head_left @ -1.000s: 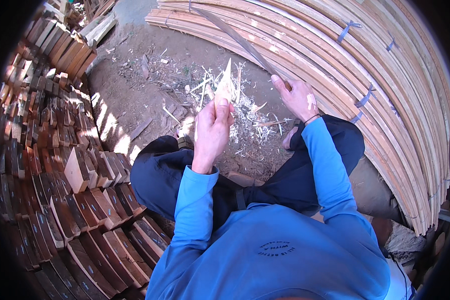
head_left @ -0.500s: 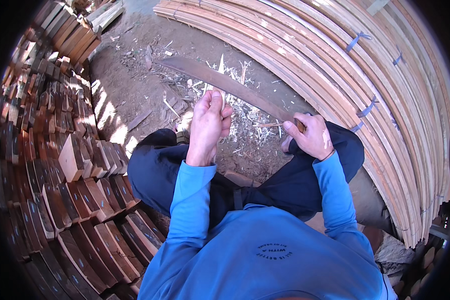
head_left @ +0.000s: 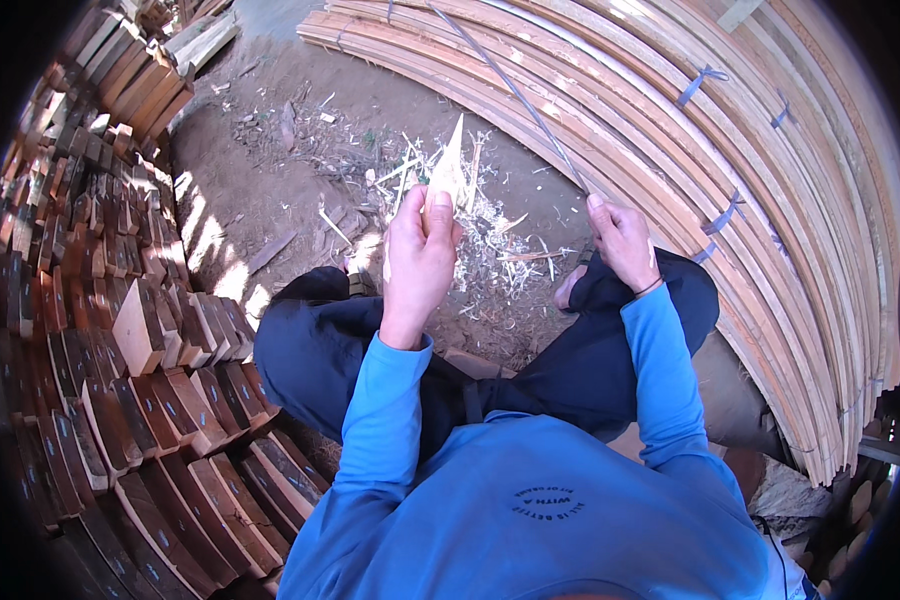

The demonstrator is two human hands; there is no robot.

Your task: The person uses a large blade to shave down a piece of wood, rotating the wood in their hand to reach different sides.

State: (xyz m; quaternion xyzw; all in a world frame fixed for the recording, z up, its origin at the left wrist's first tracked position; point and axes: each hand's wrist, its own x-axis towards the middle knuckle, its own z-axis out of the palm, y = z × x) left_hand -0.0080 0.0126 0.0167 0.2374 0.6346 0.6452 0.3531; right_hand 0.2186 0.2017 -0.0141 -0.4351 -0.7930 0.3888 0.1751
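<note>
My left hand (head_left: pixel 418 255) is closed around a pale, pointed wooden stake (head_left: pixel 451 170), whose sharpened tip points away from me. Its lower part is hidden in my fingers. In my right hand (head_left: pixel 622 240) I grip a machete (head_left: pixel 522 97) by its handle, which my fingers mostly cover. The long blade is seen edge-on as a thin dark line, slanting up and to the left, apart from the stake. Below the stake, wood shavings (head_left: pixel 505 240) lie scattered on the dirt ground between my feet.
Long wooden strips (head_left: pixel 610 110), bundled with blue ties, curve along the far and right sides. Stacked wood blocks (head_left: pixel 170 400) fill the left side. More cut boards (head_left: pixel 145 85) stand at the far left. My bent knees (head_left: pixel 310 330) flank the work.
The machete has swung away from the stake to the right, and its blade has turned from flat to edge-on. The stake now shows a broad pale face.
</note>
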